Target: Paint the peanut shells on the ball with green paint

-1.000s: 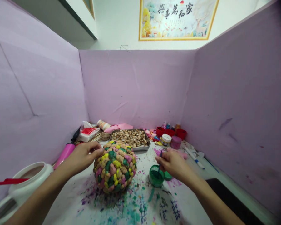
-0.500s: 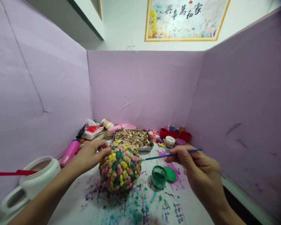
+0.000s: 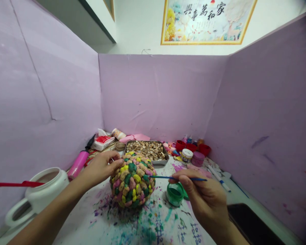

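A ball covered in peanut shells (image 3: 132, 180), painted yellow, green and pink with some left tan, rests on the paint-spotted table. My left hand (image 3: 105, 165) is closed against its upper left side, thumb and fingers bent on the shells. Between the thumb and fingers of my right hand (image 3: 202, 195) is a thin blue paintbrush (image 3: 162, 177), held nearly level, its tip at the ball's right side. Below the brush stands an open jar of green paint (image 3: 174, 194), its green lid partly hidden behind my right hand.
At the back lies a metal tray of peanut shells (image 3: 146, 149). Red cups (image 3: 191, 147), a white jar (image 3: 187, 155) and a purple jar (image 3: 198, 158) stand right of it. A white pitcher (image 3: 47, 190) and pink pump (image 3: 78, 165) are at left; a dark phone (image 3: 252, 223) lies at right.
My right hand has moved left and slightly down, bringing the brush tip further onto the ball and levelling the brush. My left hand stays on the ball. The camera view has shifted slightly.
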Motion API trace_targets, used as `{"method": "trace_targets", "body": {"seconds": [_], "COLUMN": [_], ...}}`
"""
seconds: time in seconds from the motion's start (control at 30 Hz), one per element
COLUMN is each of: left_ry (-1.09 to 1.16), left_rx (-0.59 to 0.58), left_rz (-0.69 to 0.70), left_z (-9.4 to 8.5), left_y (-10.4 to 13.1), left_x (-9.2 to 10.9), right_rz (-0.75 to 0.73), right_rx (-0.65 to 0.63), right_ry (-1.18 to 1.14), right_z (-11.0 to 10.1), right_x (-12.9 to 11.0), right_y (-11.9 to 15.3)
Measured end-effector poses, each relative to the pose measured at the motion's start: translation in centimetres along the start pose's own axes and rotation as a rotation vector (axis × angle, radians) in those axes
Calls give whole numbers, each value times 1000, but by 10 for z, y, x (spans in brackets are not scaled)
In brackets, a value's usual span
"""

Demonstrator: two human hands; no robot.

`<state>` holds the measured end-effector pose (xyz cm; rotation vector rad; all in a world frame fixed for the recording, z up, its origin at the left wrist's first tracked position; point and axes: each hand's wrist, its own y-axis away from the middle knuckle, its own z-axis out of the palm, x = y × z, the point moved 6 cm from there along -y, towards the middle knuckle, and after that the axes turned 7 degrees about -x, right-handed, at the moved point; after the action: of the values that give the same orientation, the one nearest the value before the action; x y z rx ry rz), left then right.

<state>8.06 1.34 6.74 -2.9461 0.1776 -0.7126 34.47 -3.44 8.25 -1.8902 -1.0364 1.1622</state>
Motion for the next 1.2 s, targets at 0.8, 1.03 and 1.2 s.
{"method": "trace_targets", "body": {"seconds": [0.8,1.03,1.2], "left_ry": [39,14,-5], "left_rx": [-8,-15,-7], "left_rz": [2,18,33], "left_z": [2,2,0], "left_y": [-9,-9,-8], "left_x": [-22,-21,-17], "right_rz": [-163,-230,-242], "right_rx": [-84,-116,-145], "right_ry": [31,46,31], "right_z": [6,9,9], "right_x": [-9,-13,-14], "right_y": [2,2,2]}}
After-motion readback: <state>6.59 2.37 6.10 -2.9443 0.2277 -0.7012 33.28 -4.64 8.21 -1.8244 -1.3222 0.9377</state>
